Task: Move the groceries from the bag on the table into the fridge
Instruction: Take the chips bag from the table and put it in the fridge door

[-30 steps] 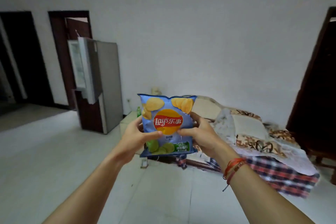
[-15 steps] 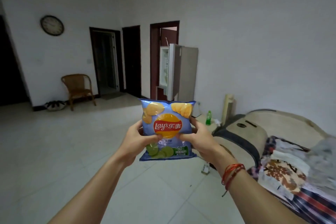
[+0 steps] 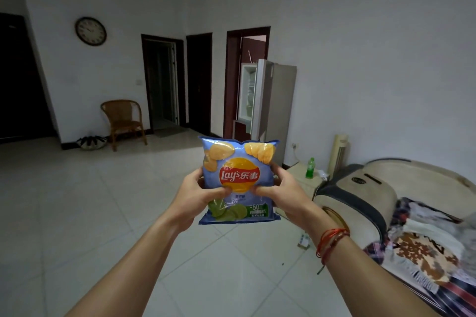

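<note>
Blue chip bag (image 3: 238, 180), one, gripped between two hands, left (image 3: 195, 195), right (image 3: 280, 193); one fridge (image 3: 275, 100).

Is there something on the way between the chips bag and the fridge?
Nothing visible. The left hand and right hand hold the chips bag, and only bare tiled floor lies between it and the fridge, whose door is open. The wicker chair stands off to the left.

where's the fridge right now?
Head view, centre-right and far across the room: the fridge stands against the right wall, in front of a red-brown door frame, door open, just above the chip bag in frame.
</note>
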A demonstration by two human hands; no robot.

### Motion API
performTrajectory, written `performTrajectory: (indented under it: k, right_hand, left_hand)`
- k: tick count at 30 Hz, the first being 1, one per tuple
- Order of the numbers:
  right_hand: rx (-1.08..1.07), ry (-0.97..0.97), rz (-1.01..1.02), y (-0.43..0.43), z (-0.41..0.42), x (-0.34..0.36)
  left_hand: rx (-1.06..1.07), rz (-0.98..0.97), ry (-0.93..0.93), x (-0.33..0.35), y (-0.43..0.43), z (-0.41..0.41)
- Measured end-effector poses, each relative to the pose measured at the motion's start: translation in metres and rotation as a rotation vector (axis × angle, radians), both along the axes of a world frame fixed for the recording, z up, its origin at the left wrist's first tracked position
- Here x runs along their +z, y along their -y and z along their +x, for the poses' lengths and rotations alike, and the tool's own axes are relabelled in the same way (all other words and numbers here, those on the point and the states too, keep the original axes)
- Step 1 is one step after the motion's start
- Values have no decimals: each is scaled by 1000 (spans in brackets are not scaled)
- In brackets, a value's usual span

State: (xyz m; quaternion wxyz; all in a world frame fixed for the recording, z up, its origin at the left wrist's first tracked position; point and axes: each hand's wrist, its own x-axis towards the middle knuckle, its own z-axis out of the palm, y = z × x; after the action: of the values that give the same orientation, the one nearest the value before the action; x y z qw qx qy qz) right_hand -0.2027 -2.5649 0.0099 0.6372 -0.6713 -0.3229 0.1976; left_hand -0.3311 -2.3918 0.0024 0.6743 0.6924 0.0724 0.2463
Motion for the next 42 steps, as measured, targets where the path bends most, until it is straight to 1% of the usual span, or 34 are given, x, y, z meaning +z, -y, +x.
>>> performTrajectory:
  k: [7, 13, 18, 28, 37, 42]
  right_hand:
    - [9, -24, -3, -43, 16, -8]
    - [-5, -16, 5, -99, 61, -17]
    - [1, -29, 3, -157, 125, -29]
    - [52, -64, -17, -288, 293, -29]
    - [88, -81, -30, -397, 388, -30]
    - [105, -86, -38, -471, 434, -38]
  left_hand:
    - [5, 4, -5, -12, -42, 15]
    - [32, 13, -19, -19, -96, 57]
    - [68, 17, -36, -32, -150, 118]
    - [85, -12, -59, -27, -275, 278]
    - [107, -54, -60, -33, -382, 371]
    - [110, -58, -62, -44, -458, 420]
